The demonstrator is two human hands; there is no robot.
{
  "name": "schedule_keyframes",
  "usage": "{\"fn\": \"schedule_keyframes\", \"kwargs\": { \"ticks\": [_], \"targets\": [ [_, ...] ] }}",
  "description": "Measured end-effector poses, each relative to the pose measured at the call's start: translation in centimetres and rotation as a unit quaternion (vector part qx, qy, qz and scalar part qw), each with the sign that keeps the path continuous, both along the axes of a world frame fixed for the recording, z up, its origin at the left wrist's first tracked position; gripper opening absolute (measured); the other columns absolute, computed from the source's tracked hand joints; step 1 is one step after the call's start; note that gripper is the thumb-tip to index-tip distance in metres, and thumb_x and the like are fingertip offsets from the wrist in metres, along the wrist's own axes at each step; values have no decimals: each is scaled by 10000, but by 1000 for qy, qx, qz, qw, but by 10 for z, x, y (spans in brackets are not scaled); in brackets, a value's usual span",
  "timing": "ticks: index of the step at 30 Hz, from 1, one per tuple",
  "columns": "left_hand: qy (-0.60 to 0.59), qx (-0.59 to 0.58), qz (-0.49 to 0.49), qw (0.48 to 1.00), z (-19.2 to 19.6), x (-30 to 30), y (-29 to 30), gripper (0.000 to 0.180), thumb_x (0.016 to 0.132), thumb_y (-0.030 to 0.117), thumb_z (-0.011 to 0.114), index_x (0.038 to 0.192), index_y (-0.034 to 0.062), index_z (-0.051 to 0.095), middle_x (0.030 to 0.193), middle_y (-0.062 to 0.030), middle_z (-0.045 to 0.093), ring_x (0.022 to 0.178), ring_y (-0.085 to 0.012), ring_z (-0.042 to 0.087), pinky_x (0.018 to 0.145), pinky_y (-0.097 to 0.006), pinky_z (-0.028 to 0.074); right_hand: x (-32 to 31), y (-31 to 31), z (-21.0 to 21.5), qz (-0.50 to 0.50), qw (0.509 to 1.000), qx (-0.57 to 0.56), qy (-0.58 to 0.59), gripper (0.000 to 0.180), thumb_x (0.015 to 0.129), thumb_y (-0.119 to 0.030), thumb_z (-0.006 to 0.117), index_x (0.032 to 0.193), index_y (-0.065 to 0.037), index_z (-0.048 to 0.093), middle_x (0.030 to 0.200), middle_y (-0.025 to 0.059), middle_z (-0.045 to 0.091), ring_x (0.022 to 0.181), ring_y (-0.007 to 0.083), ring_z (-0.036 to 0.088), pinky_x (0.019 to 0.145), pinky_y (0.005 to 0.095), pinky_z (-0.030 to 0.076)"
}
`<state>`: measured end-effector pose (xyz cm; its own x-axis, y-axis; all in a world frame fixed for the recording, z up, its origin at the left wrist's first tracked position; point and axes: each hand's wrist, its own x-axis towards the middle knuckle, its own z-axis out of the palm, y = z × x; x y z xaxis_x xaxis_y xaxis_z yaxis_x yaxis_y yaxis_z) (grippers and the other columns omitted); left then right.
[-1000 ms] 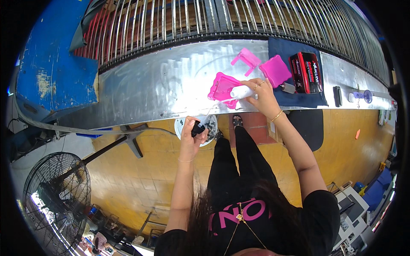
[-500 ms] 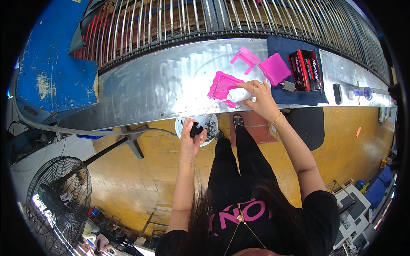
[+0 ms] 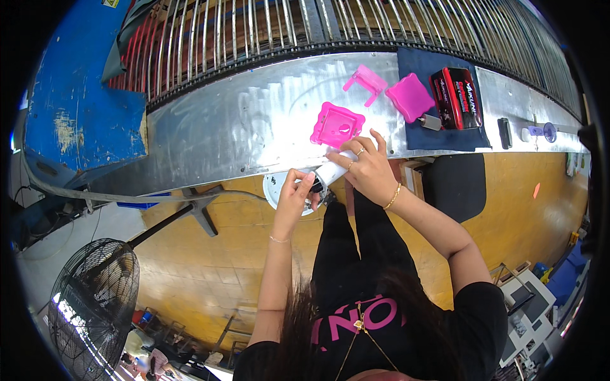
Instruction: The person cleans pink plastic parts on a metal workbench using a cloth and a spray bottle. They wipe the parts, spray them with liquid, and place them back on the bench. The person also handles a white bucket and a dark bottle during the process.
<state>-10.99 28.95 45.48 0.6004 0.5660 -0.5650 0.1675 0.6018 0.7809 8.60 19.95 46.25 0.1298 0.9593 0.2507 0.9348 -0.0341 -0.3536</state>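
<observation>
Over the table's front edge, a white bottle is tilted with its neck toward the lower left. My right hand is closed around its body. The fingers of my left hand are closed on a black spray head at the bottle's neck. Whether the head is threaded on cannot be seen, and its thin tube is out of sight. Just beyond the bottle lies a pink scalloped tray on the metal table. A pink legged piece and a pink square piece lie farther back.
Red-and-black boxes and a small grey-capped item rest on a dark blue cloth. Metal bars line the back. A white bucket stands below the table edge, a black chair right, a fan left.
My hands have come together. The bottle has moved left and nearer from over the pink tray, and its neck now meets the black spray head, whose tube has gone from view.
</observation>
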Motion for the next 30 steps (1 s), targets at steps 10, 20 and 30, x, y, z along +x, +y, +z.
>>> {"fn": "schedule_keyframes", "kwargs": {
  "ticks": [10,20,30],
  "targets": [
    [50,563,-249,787,24,-3,-5,352,818,30,729,1144,41,596,1087,-125,581,1014,-265,601,858,-313,479,30,-12,-9,122,929,-216,274,552,668,-253,822,1192,-141,689,966,109,643,942,289,616,857,388,502],
    [-143,193,79,968,50,24,-32,611,826,-20,731,1356,58,437,1393,-127,448,1236,-261,542,1018,-362,482,7,-32,-4,92,843,-223,480,593,709,-336,820,1222,-85,662,888,112,630,828,258,618,762,350,483],
    [-123,248,57,959,39,12,-22,466,830,96,771,1232,37,543,1208,-66,494,1100,-167,527,1044,-358,410,-19,-32,17,21,858,-152,491,583,721,-363,830,1195,-65,665,897,110,625,811,234,608,727,338,489]
  ]
}}
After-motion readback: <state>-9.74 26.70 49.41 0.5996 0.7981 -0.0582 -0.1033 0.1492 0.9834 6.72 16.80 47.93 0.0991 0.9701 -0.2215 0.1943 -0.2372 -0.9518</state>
